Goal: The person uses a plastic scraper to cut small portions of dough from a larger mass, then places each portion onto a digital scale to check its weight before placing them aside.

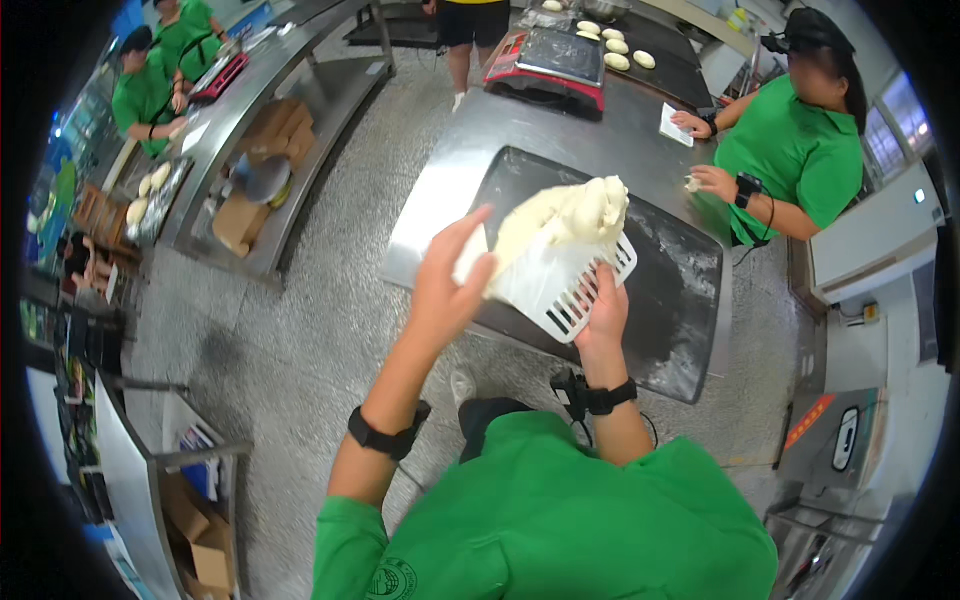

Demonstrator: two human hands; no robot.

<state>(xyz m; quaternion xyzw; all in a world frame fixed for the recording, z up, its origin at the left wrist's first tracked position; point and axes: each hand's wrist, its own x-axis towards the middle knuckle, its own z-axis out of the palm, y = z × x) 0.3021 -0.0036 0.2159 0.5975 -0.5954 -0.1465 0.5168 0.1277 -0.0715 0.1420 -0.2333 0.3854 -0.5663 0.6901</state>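
Note:
A large lump of pale, soft dough point(575, 212) rests in and over a white plastic basket point(540, 275) that is tilted above the black baking tray point(660, 320). My right hand point(604, 312) grips the basket by its slotted side, the thumb lying over the slots. At the basket's left end, my left hand point(448, 278) is open, its fingers spread and pointing toward the dough. Whether those fingers touch the basket or the dough I cannot tell. White flour is smeared over the right part of the tray, which lies on the steel table point(430, 225).
A red scale point(548, 72) stands at the table's far end, near several dough pieces point(616, 47) on a dark tray. A co-worker in green point(800, 150) stands at the right, one hand by a white paper point(676, 125). Another steel bench point(290, 90) is at the left.

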